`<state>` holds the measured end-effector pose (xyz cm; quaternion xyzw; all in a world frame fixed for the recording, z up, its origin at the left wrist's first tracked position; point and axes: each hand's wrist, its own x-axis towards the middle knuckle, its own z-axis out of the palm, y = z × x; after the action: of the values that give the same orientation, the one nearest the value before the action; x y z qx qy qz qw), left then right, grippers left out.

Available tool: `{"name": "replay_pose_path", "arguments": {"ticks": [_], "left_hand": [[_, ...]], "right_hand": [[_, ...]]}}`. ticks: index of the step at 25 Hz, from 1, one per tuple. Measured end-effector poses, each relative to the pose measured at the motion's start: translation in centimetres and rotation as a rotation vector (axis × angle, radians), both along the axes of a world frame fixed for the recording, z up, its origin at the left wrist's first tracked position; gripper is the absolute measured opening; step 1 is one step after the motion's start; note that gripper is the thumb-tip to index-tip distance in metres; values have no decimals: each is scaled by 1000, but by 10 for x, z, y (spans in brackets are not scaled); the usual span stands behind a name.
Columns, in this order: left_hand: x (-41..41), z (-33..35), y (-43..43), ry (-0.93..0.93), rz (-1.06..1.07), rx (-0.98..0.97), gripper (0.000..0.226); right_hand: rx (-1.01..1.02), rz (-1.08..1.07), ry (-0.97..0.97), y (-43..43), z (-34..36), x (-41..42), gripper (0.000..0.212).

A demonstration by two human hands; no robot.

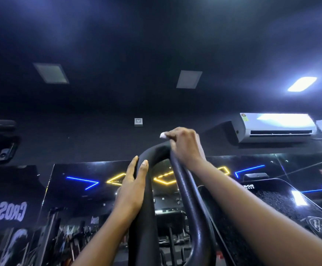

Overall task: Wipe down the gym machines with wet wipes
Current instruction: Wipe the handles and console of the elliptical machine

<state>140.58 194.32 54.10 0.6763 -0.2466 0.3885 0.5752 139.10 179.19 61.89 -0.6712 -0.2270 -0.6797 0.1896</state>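
- Two bare forearms rise from the bottom of the frame, one on each side of a black looped bar (pixel 142 227). Its two limbs climb from bottom centre and meet in a bend just above mid-frame.
- The left hand (pixel 131 189) lies flat on the outer face of the left limb, below the bend. Its fingers (pixel 143 167) are straight and together, pointing up the limb and holding nothing. It looks to be steadying the bar.
- The right hand (pixel 183 144) sits higher, on top of the bend where the right limb begins. Its fingers curl over the bar and press a white wipe (pixel 163 134) to it. Only a small corner of the wipe shows, at the fingertips on the hand's left side.
- The wipe is thus at the loop's highest point, and each limb's long axis runs from there down toward the bottom of the frame.
- The right hand alone carries the wipe. The right limb lies directly under its wrist, so a pull down that limb seems the easier stroke. Going left over the bend would meet the left hand.
- Behind the bar, a mirror (pixel 79 189) spans the lower frame, showing blue and yellow light strips.
- Farther off, an air conditioner (pixel 277 125) hangs on the dark wall at right and a wall plate (pixel 138 121) sits at centre.
- A lit ceiling light (pixel 302 83) glows at upper right.
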Motion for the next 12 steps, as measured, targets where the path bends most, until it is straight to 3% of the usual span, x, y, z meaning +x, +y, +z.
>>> {"name": "replay_pose_path", "arguments": {"ticks": [2, 4, 7, 12], "left_hand": [[5, 0, 0, 7, 12, 4, 75], [6, -1, -2, 7, 6, 10, 69], [-1, -2, -3, -38, 29, 24, 74], [-10, -3, -2, -3, 134, 6, 63]], "right_hand": [[45, -129, 130, -7, 21, 6, 32], [-46, -239, 179, 3, 26, 9, 30], [-171, -251, 132, 26, 17, 6, 30], [-387, -277, 65, 36, 1, -4, 37]]}}
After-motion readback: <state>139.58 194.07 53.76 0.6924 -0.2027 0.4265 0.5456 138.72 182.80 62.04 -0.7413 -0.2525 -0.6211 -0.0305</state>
